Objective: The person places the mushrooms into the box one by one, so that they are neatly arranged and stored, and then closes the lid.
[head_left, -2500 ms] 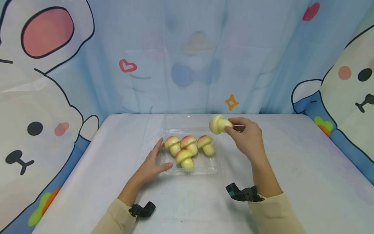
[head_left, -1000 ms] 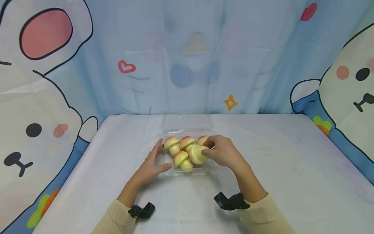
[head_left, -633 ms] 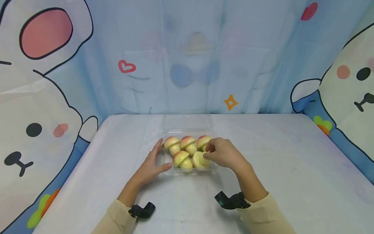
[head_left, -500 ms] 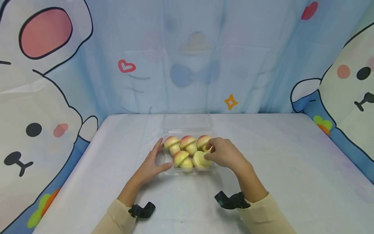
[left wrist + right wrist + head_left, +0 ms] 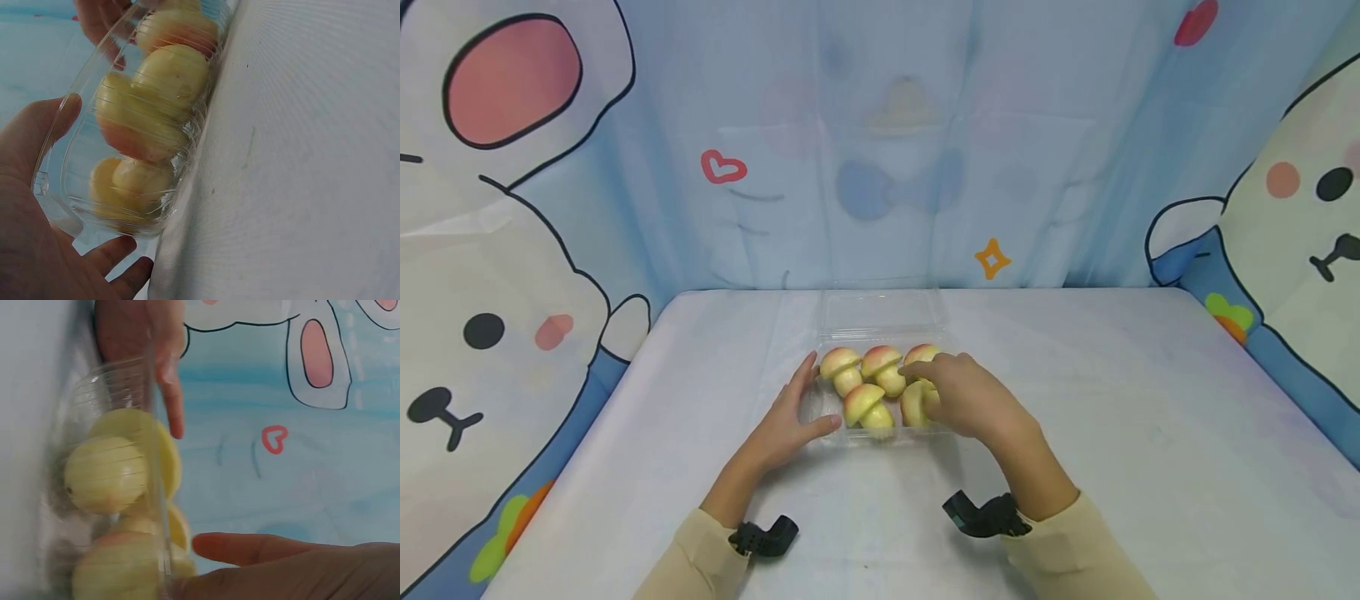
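A clear plastic clamshell box (image 5: 880,336) stands on the table, its lid raised at the back. It holds several yellow-green, red-topped mushroom-shaped pieces. My left hand (image 5: 786,423) rests spread at the box's left end; in the left wrist view its thumb (image 5: 69,117) touches the rim. My right hand (image 5: 977,398) is over the right side of the box, touching the front-right mushroom-shaped piece (image 5: 914,406) and partly covering it. One finger (image 5: 250,548) of that hand extends straight over the others in the right wrist view. The back-right piece (image 5: 921,353) is partly hidden.
A white cloth covers the table (image 5: 1112,400). Behind hangs a pale blue curtain (image 5: 1030,142) with cartoon animals. Black wrist cameras sit on the left wrist (image 5: 765,537) and right wrist (image 5: 987,514).
The right hand has brought a mushroom-shaped piece from right of the box down into its front-right spot. Since then its finger has stretched leftward over the pieces. The left hand stays put.
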Motion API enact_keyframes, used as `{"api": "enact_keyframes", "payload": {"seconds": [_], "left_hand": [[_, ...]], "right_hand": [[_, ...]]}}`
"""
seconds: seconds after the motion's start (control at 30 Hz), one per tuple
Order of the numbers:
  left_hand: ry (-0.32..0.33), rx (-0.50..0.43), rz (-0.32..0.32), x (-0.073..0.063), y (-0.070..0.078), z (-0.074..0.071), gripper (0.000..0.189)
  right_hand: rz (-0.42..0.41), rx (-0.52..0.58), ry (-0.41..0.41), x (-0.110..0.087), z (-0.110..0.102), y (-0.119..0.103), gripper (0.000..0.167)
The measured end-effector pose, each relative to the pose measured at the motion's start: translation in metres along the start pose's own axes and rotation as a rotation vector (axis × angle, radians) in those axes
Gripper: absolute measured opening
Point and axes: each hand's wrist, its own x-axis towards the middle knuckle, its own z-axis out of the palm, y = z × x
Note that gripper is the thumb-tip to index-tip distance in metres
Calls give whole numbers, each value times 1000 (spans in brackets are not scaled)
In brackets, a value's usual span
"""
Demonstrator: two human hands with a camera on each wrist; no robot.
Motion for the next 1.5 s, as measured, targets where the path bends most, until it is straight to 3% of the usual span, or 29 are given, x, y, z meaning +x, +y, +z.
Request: {"api": "enact_keyframes", "payload": {"seconds": [0.23, 0.5, 0.8, 1.1, 1.5], "left_hand": [[0, -4, 3, 0, 1, -1, 102], [-2, -6, 18, 1, 1, -1, 102], [-5, -6, 6, 0, 1, -2, 102], [-8, -26, 14, -1, 1, 2, 100], [2, -14, 4, 0, 0, 1, 100]], "right_hand": [[-12, -19, 4, 4, 5, 0, 52], [92, -8, -25, 7, 8, -3, 54], [138, -52, 2, 6, 14, -6, 38], [198, -34, 0, 3, 15, -6, 47], [144, -15, 33, 2, 10, -6, 38]]}}
